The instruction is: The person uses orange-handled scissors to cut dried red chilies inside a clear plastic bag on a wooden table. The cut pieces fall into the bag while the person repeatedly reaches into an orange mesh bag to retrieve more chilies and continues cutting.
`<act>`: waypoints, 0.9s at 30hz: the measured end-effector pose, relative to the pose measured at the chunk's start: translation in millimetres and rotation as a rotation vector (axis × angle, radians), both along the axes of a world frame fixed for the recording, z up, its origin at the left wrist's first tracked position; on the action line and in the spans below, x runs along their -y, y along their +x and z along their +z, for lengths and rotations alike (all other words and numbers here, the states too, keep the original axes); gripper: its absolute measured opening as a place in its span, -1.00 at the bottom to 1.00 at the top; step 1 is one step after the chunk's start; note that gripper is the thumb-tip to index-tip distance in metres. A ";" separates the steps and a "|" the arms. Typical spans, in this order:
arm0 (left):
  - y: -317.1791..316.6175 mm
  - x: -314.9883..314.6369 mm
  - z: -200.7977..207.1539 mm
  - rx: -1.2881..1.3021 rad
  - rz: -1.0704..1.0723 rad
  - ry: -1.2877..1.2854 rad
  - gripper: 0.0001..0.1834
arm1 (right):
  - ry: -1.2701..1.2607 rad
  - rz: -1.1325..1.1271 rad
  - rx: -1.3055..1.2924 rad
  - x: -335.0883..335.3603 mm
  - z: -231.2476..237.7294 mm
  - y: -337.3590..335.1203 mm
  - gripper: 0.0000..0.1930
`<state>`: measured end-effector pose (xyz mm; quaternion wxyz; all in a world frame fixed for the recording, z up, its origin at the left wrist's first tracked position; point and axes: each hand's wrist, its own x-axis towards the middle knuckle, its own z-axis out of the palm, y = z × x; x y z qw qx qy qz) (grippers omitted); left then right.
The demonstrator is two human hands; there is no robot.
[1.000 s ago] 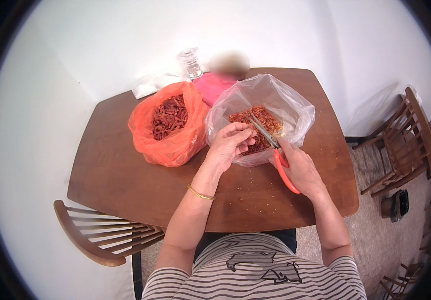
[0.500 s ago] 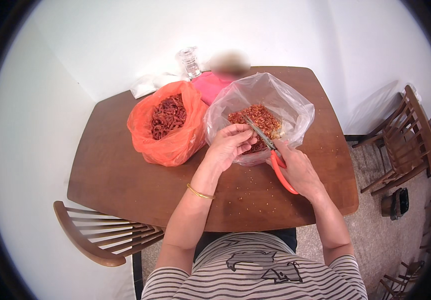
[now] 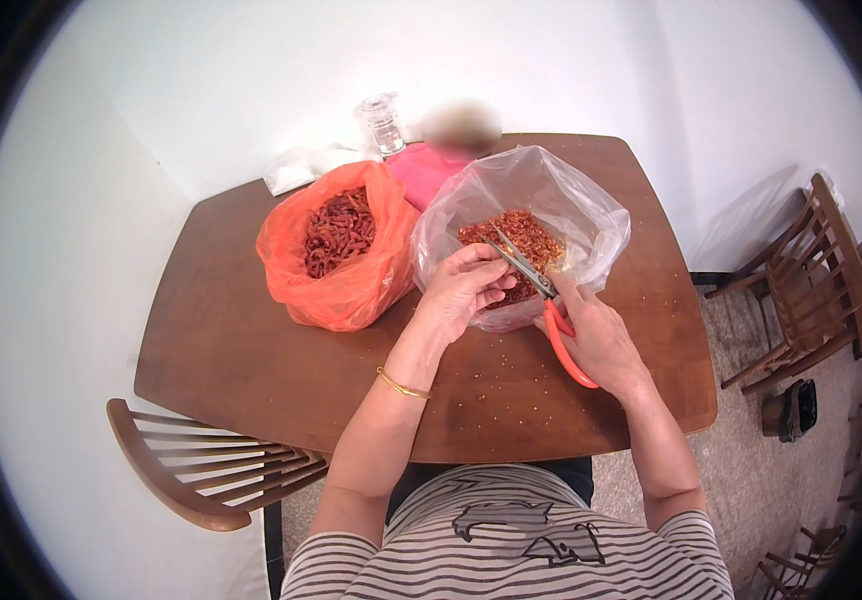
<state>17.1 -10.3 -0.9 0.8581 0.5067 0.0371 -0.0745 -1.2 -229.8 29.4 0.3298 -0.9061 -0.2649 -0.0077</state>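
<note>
My right hand (image 3: 596, 335) grips a pair of scissors (image 3: 564, 345) with red handles, the blades slightly parted and pointing up and left. Close to the blades, my left hand (image 3: 464, 287) is closed in a pinch; whatever its fingers hold is too small or hidden to name. Both hands are over the near edge of a clear plastic bag (image 3: 596, 215), which stands wide open. Inside it lies a heap of chopped dried red chilies (image 3: 521, 232). To the left, an orange plastic bag (image 3: 286, 245) is filled with whole dried red chilies (image 3: 341, 230).
The bags stand on a brown wooden table (image 3: 241, 370) with small flakes scattered near its front. Behind them are a pink bag (image 3: 423, 172), a clear glass jug (image 3: 384, 128) and white plastic (image 3: 296, 172). Wooden chairs (image 3: 186, 470) stand left and right; a bin (image 3: 789, 410) is on the floor.
The scissor blades have parted a little beside my left fingers. Both hands keep nearly the same place, and the bags have not moved.
</note>
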 end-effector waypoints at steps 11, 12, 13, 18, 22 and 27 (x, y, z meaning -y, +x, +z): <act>2.3 -3.4 -4.0 -0.039 -0.020 0.013 -0.87 | -0.089 0.015 -0.056 1.6 4.8 3.4 -0.64; 1.8 -3.2 -3.3 -0.039 -0.006 0.008 -0.88 | -0.102 0.014 -0.097 1.0 7.2 3.2 -0.62; 0.9 -2.5 -2.2 -0.039 0.009 0.003 -0.88 | -0.078 -0.001 -0.060 0.8 5.8 3.1 -0.60; 0.1 -1.7 -0.5 -0.008 0.023 -0.020 -0.88 | -0.005 -0.033 0.033 2.0 -2.5 1.2 -0.50; 0.0 -1.4 -0.5 -0.007 -0.009 -0.033 -0.89 | -0.001 -0.014 0.039 0.1 -2.9 0.6 -0.50; 0.6 -2.0 -2.3 -0.014 0.004 -0.022 -0.89 | 0.015 0.013 0.087 1.2 -6.4 0.9 -0.56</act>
